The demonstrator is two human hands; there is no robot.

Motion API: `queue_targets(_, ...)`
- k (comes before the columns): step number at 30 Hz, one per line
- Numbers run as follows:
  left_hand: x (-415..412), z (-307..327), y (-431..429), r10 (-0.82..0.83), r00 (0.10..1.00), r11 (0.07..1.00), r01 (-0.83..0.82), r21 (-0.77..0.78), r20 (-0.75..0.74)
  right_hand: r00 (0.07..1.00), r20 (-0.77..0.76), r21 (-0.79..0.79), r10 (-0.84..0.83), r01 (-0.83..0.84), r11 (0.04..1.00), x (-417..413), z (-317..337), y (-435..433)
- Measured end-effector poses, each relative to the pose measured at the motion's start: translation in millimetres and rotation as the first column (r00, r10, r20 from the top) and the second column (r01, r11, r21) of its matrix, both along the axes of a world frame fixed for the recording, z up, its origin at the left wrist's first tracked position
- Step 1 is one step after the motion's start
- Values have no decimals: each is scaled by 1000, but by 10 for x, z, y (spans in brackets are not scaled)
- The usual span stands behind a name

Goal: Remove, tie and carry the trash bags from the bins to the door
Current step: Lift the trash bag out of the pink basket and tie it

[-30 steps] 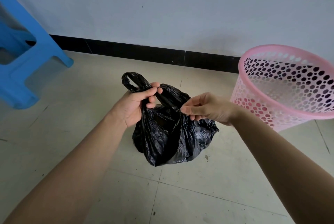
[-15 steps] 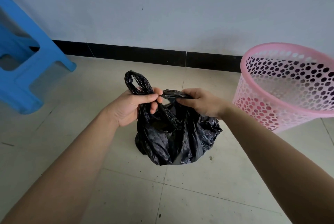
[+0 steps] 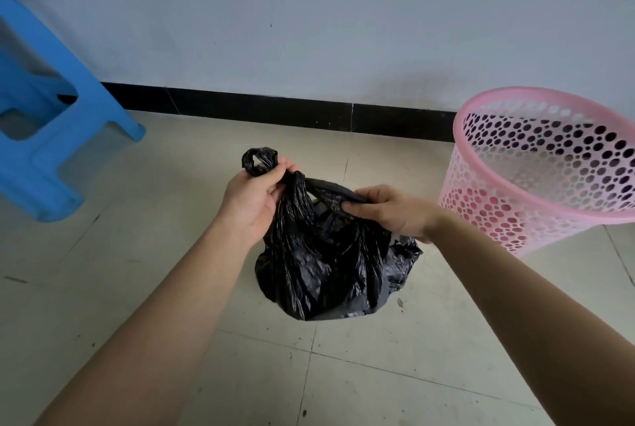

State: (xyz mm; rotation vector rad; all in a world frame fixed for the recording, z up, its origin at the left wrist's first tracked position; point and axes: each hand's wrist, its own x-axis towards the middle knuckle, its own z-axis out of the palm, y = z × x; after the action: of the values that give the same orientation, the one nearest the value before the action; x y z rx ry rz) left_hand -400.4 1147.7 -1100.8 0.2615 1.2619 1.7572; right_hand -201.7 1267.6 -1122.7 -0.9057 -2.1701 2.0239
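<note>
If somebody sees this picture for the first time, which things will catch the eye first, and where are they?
The eye falls first on the black trash bag on the tiled floor at the centre, with the left hand and the right hand each gripping one of its handles. Next comes the pink perforated bin at the right, with no bag in it. A blue plastic stool stands at the far left, by the wall.
</note>
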Motion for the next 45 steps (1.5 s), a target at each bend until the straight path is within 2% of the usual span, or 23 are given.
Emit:
queue_targets(6, 58, -42, -25, -36, 999, 998, 36, 43, -2, 1000, 20, -24, -13, 14, 1000, 28, -51, -44)
queue_targets(9, 47, -39, -34, -112, 989, 994, 111, -14, -99, 999, 16, -29, -33, 33, 999, 21, -32, -42)
queue_targets(12, 31, -66, -57, -336, 898, 939, 294, -181, -285, 999, 8, -39, -52, 52, 998, 1, -51, -39)
queue_targets(15, -38, -84, -102, -472, 806, 878, 396, -268, -357, 999, -6, -42, -43, 43, 998, -20, -31, -44)
queue_targets(19, -121, -83, -147, -495, 722, 866, 364, -342, -484, 1000, -17, -52, -26, 25, 998, 9, 28, -46)
queue_targets(24, -55, -151, -131, -328, 765, 938, 195, -285, -554, 999, -44, -31, -20, 19, 999, -16, -34, -33)
queue_targets(26, -9, -152, -131, -292, 798, 949, 173, -263, -527, 999, -42, -8, -31, 31, 999, -33, -43, -39)
queue_targets(30, 22, -100, -136, -260, 927, 963, 229, -141, -271, 999, -29, 42, -24, 26, 999, -40, -44, -44)
queue_targets(33, 14, -85, -123, -258, 956, 965, 248, -85, -142, 1000, -1, 54, -24, 24, 998, -42, -63, -47)
queue_targets(36, -3, -96, -135, -264, 953, 964, 259, -55, -146, 1000, 16, 10, 7, -8, 1000, -28, -54, -54)
queue_targets(39, -5, -59, -157, -329, 930, 944, 325, -51, -165, 999, -47, -230, -8, -3, 973, 0, 15, -101)
queue_targets(42, 26, -1, -163, -409, 888, 912, 402, -76, -210, 977, -112, -295, -180, 140, 945, -49, 89, -118)
queue_targets(45, 122, 61, -168, -423, 874, 906, 414, -87, -240, 905, -229, -306, -359, 283, 909, -171, 133, -125)
